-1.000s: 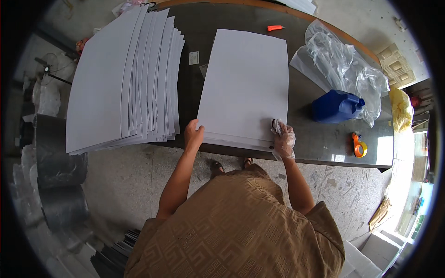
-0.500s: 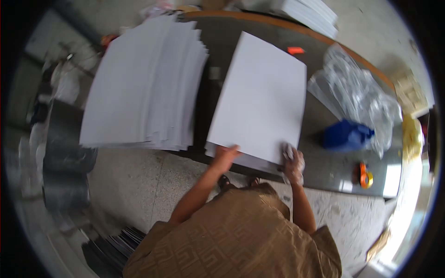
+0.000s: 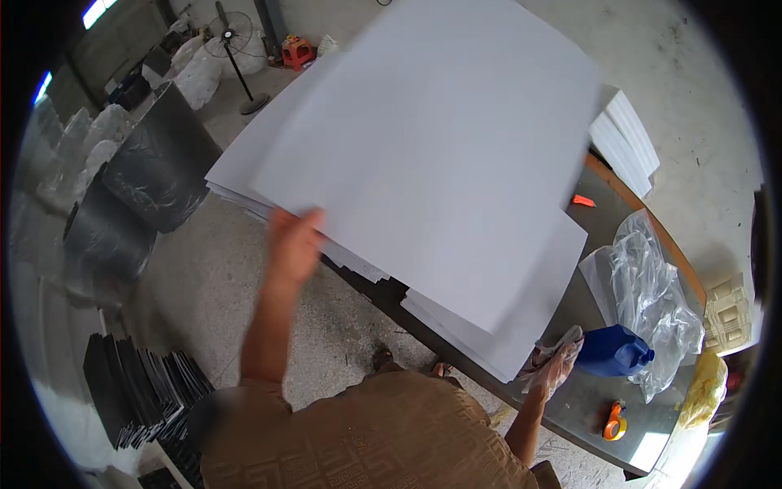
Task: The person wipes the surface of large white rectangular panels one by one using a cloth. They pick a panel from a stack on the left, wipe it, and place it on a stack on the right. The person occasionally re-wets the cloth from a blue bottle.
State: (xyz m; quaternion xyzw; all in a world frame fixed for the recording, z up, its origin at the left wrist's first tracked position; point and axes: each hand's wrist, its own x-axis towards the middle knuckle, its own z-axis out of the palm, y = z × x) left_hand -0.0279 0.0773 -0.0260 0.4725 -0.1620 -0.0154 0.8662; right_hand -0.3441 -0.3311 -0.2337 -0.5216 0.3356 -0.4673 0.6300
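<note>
A large white sheet [image 3: 440, 155] is raised at a slant over the table, its near left edge pinched by my left hand [image 3: 295, 246], which is slightly blurred. Beneath its left side lies a stack of white sheets [image 3: 244, 167]. More white sheets [image 3: 533, 314] lie under its right side, close to the table's front edge. My right hand [image 3: 547, 376], in thin clear plastic, is closed on a crumpled pale cloth [image 3: 570, 342]. It is beside the near corner of the right-hand sheets and next to a blue jug [image 3: 611, 350].
Crumpled clear plastic [image 3: 652, 285], an orange cutter [image 3: 583, 200] and an orange tape dispenser [image 3: 615, 422] lie on the dark table [image 3: 574, 411]. White foam sheets [image 3: 626, 143] are beyond its far edge. On the left stand dark rolls [image 3: 159, 163], a fan [image 3: 236, 69] and dark panels [image 3: 147, 391].
My left hand has lifted the white sheet and carried it leftward over the left stack. My right hand has moved off the sheets toward the blue jug. The view has turned left.
</note>
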